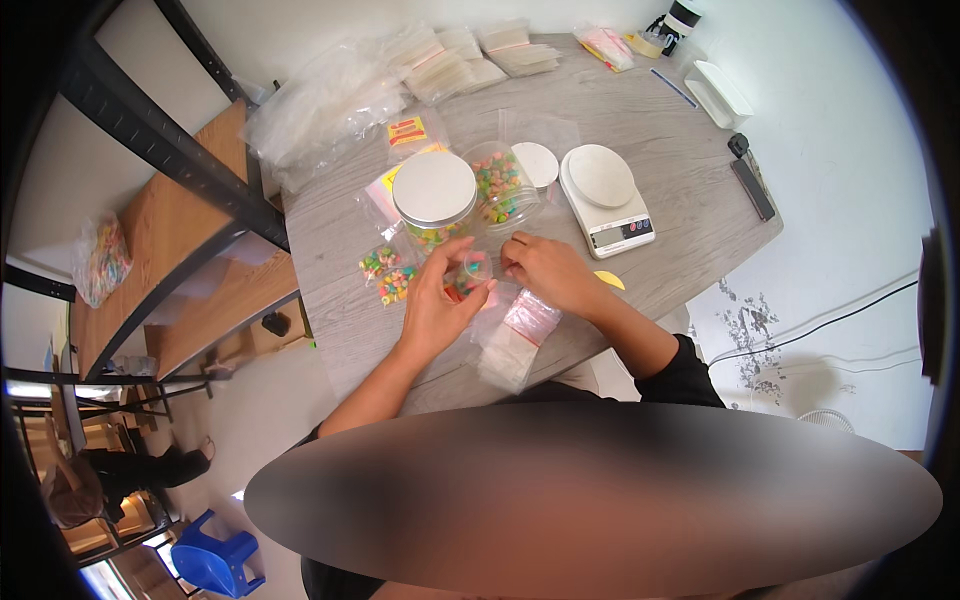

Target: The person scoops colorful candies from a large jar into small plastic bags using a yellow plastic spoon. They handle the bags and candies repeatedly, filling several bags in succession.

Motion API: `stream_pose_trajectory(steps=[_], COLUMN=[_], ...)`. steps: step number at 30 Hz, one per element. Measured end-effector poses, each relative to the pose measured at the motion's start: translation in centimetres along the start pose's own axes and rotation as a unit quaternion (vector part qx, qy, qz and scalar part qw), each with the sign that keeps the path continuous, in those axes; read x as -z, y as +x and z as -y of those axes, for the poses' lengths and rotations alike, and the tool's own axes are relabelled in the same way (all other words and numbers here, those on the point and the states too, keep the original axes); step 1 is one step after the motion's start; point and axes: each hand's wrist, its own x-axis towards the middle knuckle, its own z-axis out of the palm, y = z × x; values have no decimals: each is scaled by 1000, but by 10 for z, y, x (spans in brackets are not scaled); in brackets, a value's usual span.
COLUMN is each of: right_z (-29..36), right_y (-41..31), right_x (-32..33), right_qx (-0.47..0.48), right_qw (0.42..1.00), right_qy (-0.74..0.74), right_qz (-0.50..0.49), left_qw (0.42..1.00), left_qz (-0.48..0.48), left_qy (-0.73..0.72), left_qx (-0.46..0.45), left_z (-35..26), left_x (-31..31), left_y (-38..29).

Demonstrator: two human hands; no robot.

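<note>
My left hand curls around a small clear plastic cup with a few colourful pieces inside. Just right of the cup is my right hand, its fingertips drawn together; whether they pinch anything is hidden. Below both hands lies a stack of clear zip-lock bags. A clear jar with a silver-white lid stands beyond my left hand. Next to it, an uncapped jar of small colourful pieces leans or lies on its side, with a loose white lid beside it. Filled bags rest left of my left hand.
A white digital kitchen scale sits right of the jars. Bundles of plastic bags line the wall. A white tray and a power strip are at the right edge. Shelving borders the left; a person is beyond.
</note>
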Motion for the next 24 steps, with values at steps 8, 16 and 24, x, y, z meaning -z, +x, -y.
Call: stream_pose_trajectory(steps=[8,16,24], right_z=[36,39,17], right_y=[-2,-7,-23], right_x=[35,58,70], right_qx=[34,83,13], right_qw=[981,964,980], right_qy=[153,154,48], right_qz=[-112,-199,-190], left_qw=[1000,1000,1000], left_qz=[0,3,3], left_qy=[9,-17,-11], left_qx=[-16,23,27], left_z=[1,1,1], left_x=[0,0,0], left_y=[0,0,0])
